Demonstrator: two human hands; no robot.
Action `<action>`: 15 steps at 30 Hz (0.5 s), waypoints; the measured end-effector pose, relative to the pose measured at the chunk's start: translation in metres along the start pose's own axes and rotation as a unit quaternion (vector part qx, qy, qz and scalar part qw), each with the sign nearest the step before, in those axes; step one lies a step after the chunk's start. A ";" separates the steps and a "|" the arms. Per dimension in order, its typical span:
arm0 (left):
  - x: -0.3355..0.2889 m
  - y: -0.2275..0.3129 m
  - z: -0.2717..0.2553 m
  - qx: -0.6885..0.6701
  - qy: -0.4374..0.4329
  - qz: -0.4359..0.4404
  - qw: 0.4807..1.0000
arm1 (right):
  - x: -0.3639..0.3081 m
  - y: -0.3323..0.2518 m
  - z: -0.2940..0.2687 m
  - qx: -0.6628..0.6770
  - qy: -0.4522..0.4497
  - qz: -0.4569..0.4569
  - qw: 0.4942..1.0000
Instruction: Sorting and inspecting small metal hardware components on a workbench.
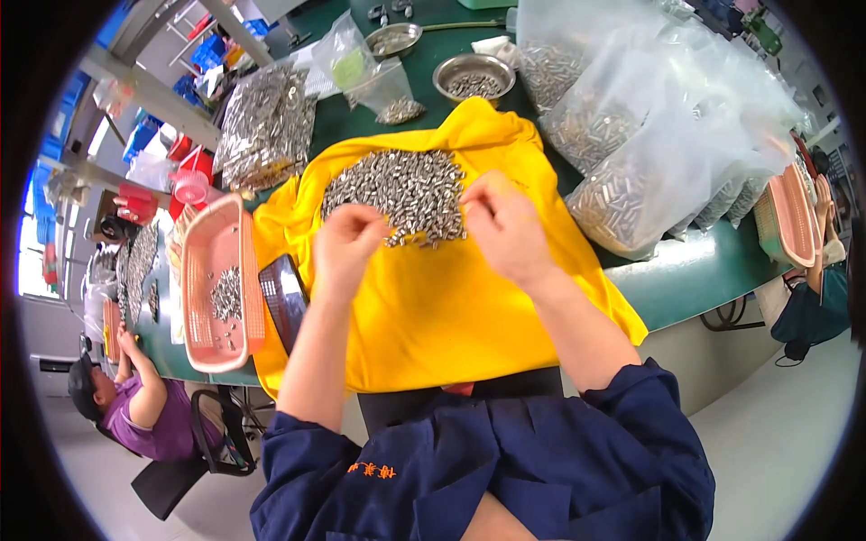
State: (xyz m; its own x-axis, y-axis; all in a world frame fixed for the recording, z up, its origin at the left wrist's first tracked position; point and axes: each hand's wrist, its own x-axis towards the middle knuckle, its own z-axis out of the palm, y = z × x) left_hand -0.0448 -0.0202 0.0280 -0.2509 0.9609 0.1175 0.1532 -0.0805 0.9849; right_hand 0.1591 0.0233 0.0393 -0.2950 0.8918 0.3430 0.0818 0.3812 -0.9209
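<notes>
A pile of small shiny metal cylinders (pixel 397 191) lies on a yellow cloth (pixel 433 316) spread over the table. My left hand (pixel 347 245) hovers at the near left edge of the pile, its thumb and fingertips pinched together. On the pile's right side, my right hand (pixel 507 230) is closed in a similar pinch. Whatever either hand holds is too small or hidden to name. Left of the cloth stands a pink plastic basket (pixel 200 298) with a smaller heap of the metal pieces (pixel 227 293) inside.
Clear plastic bags of metal parts (pixel 622 153) crowd the right of the green table (pixel 690 284). Behind the cloth are a metal bowl of parts (pixel 474 83) and a small bag (pixel 383 90). A dark tray (pixel 283 298) sits beside the basket. Co-workers (pixel 158 410) sit at both sides.
</notes>
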 end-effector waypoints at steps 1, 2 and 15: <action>0.006 -0.002 -0.009 -0.002 0.022 0.002 1.000 | 0.002 -0.001 -0.005 0.000 0.007 -0.005 1.000; 0.015 0.001 -0.007 0.070 -0.004 0.001 0.998 | 0.004 0.001 -0.003 0.032 0.040 -0.008 0.999; 0.151 0.024 0.078 0.322 -0.114 0.253 0.905 | 0.007 0.005 0.009 0.043 0.036 0.022 0.998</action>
State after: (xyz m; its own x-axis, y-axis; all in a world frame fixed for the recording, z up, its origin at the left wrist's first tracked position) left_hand -0.0042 0.1431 0.0598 0.2004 0.8799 0.4309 0.7373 -0.4251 0.5250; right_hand 0.1487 0.0293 0.0356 -0.2228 0.9237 0.3115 0.0103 0.3218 -0.9468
